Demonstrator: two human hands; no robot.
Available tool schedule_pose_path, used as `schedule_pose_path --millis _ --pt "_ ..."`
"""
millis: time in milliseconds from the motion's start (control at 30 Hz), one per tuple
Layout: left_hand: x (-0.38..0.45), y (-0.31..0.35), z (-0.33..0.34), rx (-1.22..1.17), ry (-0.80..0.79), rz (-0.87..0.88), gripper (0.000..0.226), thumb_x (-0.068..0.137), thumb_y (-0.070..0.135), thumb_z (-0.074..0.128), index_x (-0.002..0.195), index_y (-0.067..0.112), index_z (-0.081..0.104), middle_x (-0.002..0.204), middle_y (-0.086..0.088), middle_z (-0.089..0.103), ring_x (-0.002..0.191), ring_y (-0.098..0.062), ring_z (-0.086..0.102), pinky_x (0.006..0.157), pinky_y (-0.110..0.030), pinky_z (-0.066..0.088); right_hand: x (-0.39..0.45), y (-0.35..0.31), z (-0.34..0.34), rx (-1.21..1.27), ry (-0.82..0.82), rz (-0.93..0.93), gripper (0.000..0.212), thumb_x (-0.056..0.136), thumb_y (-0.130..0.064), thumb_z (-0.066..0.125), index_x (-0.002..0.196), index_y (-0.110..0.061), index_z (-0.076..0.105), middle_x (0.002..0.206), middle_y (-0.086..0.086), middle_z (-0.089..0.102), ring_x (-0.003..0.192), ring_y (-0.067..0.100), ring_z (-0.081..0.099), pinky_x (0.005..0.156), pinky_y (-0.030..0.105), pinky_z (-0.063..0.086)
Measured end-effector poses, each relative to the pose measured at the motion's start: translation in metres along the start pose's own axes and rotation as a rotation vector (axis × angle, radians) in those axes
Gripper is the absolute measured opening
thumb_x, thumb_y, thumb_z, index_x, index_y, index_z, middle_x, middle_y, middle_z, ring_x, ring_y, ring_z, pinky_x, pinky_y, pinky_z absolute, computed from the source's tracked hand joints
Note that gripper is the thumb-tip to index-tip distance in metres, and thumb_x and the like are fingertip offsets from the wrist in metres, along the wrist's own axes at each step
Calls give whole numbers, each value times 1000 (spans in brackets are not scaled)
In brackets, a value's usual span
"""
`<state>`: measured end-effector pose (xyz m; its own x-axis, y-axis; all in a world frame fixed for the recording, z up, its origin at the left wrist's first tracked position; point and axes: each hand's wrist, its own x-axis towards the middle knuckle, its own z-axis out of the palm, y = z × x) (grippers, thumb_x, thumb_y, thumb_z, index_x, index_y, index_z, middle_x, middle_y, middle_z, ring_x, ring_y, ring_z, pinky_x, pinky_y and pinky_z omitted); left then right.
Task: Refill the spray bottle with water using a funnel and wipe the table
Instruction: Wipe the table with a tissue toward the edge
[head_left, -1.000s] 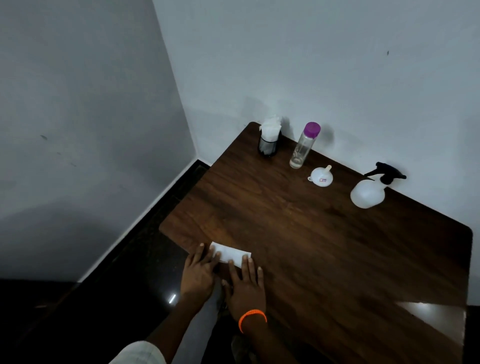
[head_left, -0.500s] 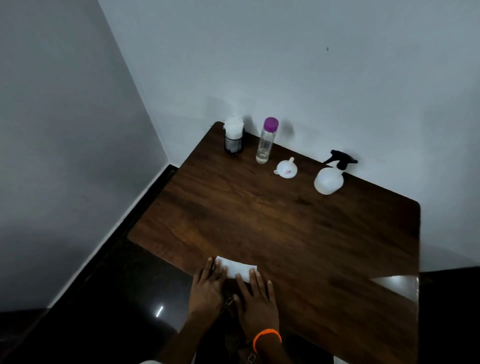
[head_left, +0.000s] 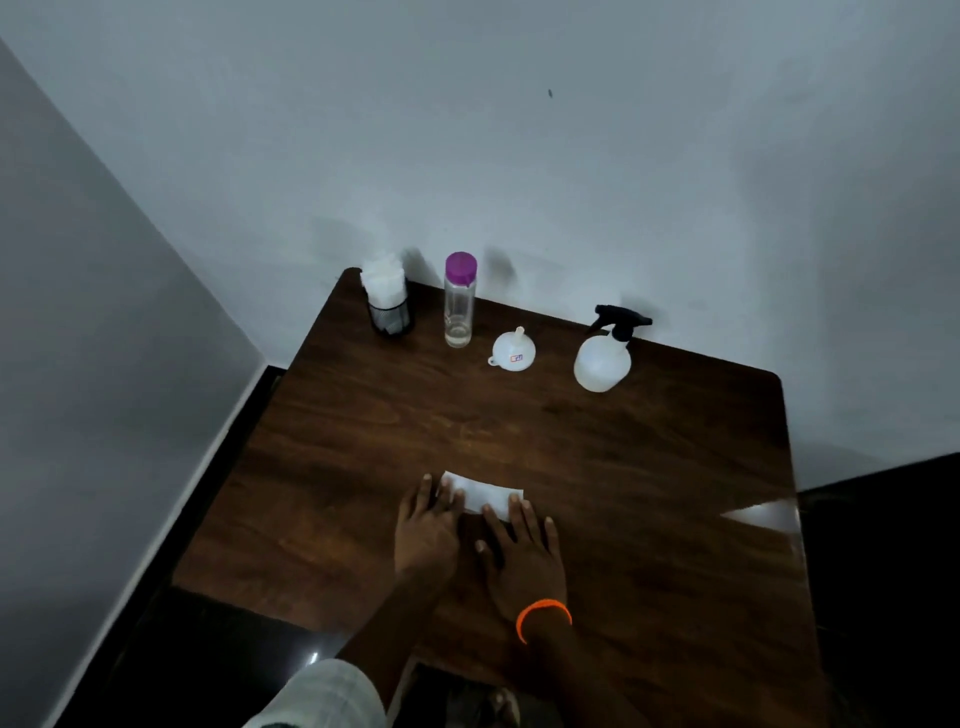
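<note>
A folded white tissue (head_left: 485, 493) lies flat on the dark wooden table (head_left: 649, 467). My left hand (head_left: 426, 530) and my right hand (head_left: 522, 551), which wears an orange wristband, lie side by side with straight fingers pressing on the tissue's near edge. Along the far edge stand a white spray bottle (head_left: 602, 358) with a black trigger head, a small white funnel (head_left: 514, 352) resting mouth down, and a clear water bottle (head_left: 459, 301) with a purple cap and a little water at the bottom.
A black mesh holder stuffed with white tissues (head_left: 387, 301) stands at the table's far left corner. Grey walls close in behind and to the left. Dark floor shows left and right of the table.
Both hands and the tissue now lie farther in from the table's near edge, toward the middle. The camera view has swung left and risen, so the bottles appear more centred.
</note>
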<state>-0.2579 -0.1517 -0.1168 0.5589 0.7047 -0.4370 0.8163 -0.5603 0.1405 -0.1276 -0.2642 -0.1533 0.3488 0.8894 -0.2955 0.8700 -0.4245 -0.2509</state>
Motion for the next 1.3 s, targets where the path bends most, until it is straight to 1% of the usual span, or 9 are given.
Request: schedule_pose_path --millis 67,100,233,300,433,633,967,1133,1300 --pt "20 4 -13 -10 -2 18 62 97 42 39 156 26 31 166 1 21 156 -28 6 123 -47 13 21 4 -5 -4 36 22 55 98 -58 38 151 -45 37 160 2 38 151 21 30 120 45 5" --pt "32 6 -18 -20 14 20 64 98 44 39 158 27 26 168 1 16 156 -27 1 124 -46 9 32 7 -7 -3 45 30 55 99 -58 37 152 -46 35 162 3 36 152 21 27 120 45 5" --pt "74 10 -38 3 83 56 66 98 49 38 158 25 26 168 -1 18 156 -28 -3 124 -48 4 75 17 -26 5 60 63 56 100 -59 29 155 -48 25 168 0 16 156 22 13 122 45 -1" --pt "94 13 -51 32 83 93 67 98 50 36 159 25 23 168 -1 13 156 -28 -6 124 -51 1 94 22 -36 21 66 89 56 101 -60 26 155 -48 22 168 -2 9 157 23 7 123 46 -2" --pt "135 25 -67 18 95 99 65 99 46 38 159 29 20 169 1 9 156 -27 -7 124 -52 -2 130 38 -53 13 61 131 57 101 -61 23 156 -48 18 170 0 8 157 24 2 125 49 -2" --pt "171 60 -75 -7 71 106 63 102 41 37 160 27 17 169 -3 7 156 -27 -8 124 -53 -3 155 71 -81 -13 27 170 60 101 -63 22 158 -47 11 170 -3 1 157 23 -4 125 49 -4" --pt "157 96 -62 98 42 282 62 102 32 37 160 25 16 169 -6 9 156 -28 -7 124 -55 -1 113 109 -85 0 -4 243 62 101 -62 24 159 -44 10 170 0 1 157 23 -4 126 49 -3" --pt "120 98 -47 129 2 308 63 102 36 38 160 29 14 169 -2 6 155 -27 -10 124 -54 -1 64 102 -71 43 -7 262 64 101 -63 25 159 -44 6 170 0 -2 157 21 -5 125 48 -4" --pt "71 88 -27 80 -23 285 66 100 40 37 160 31 13 169 1 4 155 -26 -10 124 -50 2 17 88 -51 67 -3 239 64 100 -63 26 159 -42 12 170 3 6 157 21 -1 124 46 -5"
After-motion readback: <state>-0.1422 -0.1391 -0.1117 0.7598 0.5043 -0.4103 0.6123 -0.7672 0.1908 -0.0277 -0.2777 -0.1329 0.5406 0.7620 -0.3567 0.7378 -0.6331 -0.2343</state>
